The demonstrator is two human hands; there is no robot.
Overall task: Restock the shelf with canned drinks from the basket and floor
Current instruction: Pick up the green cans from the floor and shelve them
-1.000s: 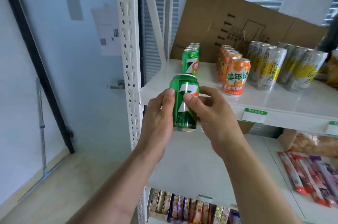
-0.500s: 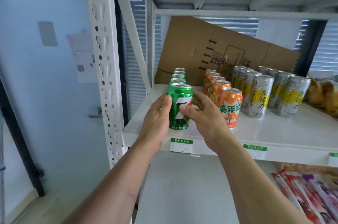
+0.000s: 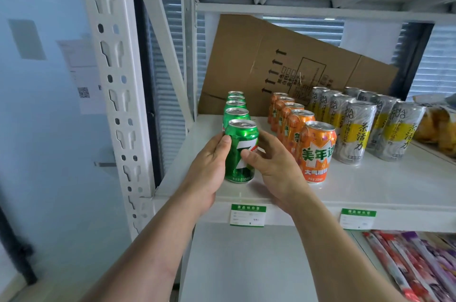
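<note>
A: Where's the can?
B: The green 7UP can (image 3: 240, 151) stands upright on the white shelf (image 3: 370, 185), at the front of a single-file row of green cans (image 3: 235, 106) running toward the back.

A: And the hands?
B: Both are on it. The left hand (image 3: 209, 168) wraps its left side, thumb laid on the front of the label. The right hand (image 3: 274, 166) curls round the right side, thumb tip on the white "7".

A: What's beside it?
B: Just right of the right hand, a row of orange cans (image 3: 317, 153) with Chinese lettering, also front to back. Further right, two rows of tall silver-and-yellow cans (image 3: 355, 131).

A: Behind them?
B: A flattened cardboard box (image 3: 271, 62) leans tilted against the back of the shelf.

A: Anything else?
B: Green-and-white price tags (image 3: 248, 215) on the shelf's front edge, and packaged snacks (image 3: 414, 267) on the shelf below, at the lower right.
</note>
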